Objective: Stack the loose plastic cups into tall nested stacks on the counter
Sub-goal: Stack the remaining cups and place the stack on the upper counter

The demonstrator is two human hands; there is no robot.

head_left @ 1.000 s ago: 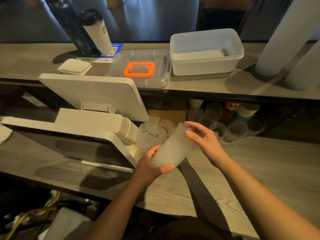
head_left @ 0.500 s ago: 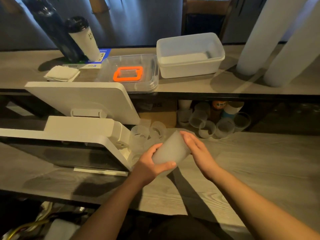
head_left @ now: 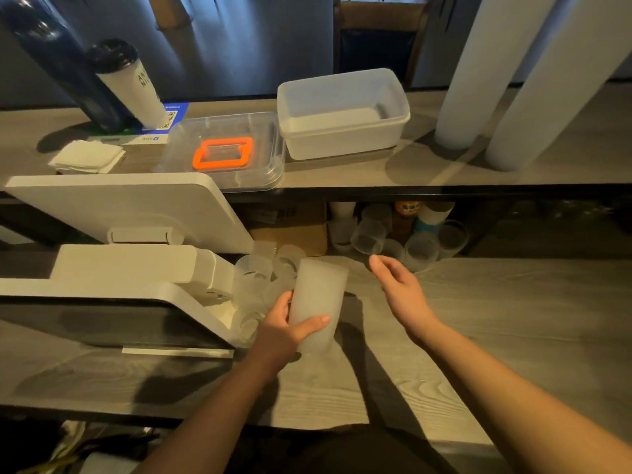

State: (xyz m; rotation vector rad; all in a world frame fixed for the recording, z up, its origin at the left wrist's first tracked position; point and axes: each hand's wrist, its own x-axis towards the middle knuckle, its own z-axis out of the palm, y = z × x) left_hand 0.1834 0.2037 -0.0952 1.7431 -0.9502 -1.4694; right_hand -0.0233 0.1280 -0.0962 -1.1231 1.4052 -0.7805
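A frosted cup stack (head_left: 318,302) stands nearly upright over the grey wood-grain surface (head_left: 496,319), held in the left grip (head_left: 284,331). The right grip (head_left: 400,289) hovers just beside it, fingers relaxed, holding nothing. Loose cups (head_left: 369,236) crowd beneath the upper shelf (head_left: 410,172); beyond it, dim curtains.

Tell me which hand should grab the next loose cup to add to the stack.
Probably the right hand. It is open, holds nothing, and reaches toward the clear loose cups under the shelf. The left hand is busy gripping the frosted cup stack, so it should just steady that.
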